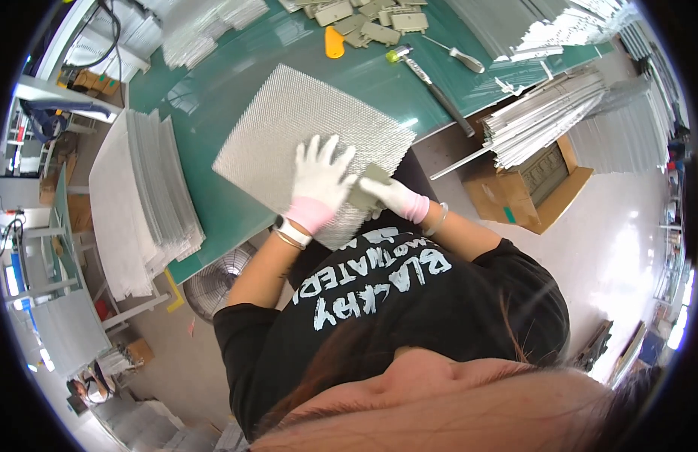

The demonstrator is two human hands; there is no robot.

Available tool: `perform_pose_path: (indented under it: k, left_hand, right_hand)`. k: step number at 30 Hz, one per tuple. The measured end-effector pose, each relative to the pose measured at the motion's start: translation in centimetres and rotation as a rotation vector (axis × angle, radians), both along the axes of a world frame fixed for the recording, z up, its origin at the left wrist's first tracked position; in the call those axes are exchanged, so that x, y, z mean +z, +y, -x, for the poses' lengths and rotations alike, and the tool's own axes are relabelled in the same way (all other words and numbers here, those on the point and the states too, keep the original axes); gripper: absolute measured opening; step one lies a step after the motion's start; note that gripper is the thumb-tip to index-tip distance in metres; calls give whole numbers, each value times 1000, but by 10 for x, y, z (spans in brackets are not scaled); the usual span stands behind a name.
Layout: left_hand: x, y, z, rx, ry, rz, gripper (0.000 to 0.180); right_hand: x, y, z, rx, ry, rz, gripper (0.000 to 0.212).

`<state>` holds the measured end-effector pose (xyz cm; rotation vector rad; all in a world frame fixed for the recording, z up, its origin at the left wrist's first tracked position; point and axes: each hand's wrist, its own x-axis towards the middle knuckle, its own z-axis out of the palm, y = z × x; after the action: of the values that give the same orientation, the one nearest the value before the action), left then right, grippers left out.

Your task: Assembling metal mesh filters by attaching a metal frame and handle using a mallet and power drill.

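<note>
Silvery mesh-like panel (266,120) lay flat, turned at an angle, on the green table (191,105), its near corner overhanging the table edge toward the person's body. Left hand (319,177), in a white glove with pink cuff, rested palm-down on the panel, fingers spread and open, pressing rather than grasping. Right hand (394,197), gloved the same, had its fingers closed on a small olive plate (370,181) at the panel's near-right side; the grip's underside was hidden, and whether plate and panel touched was hard to tell.

Handling, judged by looks: panel seemed light for its area, fairly stiff in plane, likely to flex if lifted by one corner. Fine cell texture looked easy to dent; cut edges possibly sharp. Best hold: flat palm on the broad face, or two opposite edges with spread fingers, no hard pinching. Plate looked thin, rigid and light, maybe slick under glove fabric; best taken by its outer edges, thumb over the face.

Nearby: loose pile of similar olive plates (379,21) at the far side, hammer (439,94) and screwdriver (465,59) right of it, stacked sheets (127,196) at left.
</note>
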<state>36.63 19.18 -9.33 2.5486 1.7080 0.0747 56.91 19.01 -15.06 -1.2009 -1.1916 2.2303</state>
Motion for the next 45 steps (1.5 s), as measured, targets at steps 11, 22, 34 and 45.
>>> perform_pose_path:
  k: [11, 22, 34, 45]
  left_hand:
    - [2, -35, -8, -377, -612, 91, 35]
    - [-262, -55, -40, 137, -1532, 835, 42]
    - [49, -106, 118, 54, -1575, -428, 52]
    - [-17, -158, 63, 391, -1672, -190, 63]
  right_hand:
    - [-70, 44, -176, 604, -1476, -700, 34]
    - [70, -28, 4, 221, -48, -1548, 37]
    - [85, 31, -192, -1354, 673, -227, 38]
    - [175, 86, -17, -488, 678, -489, 33]
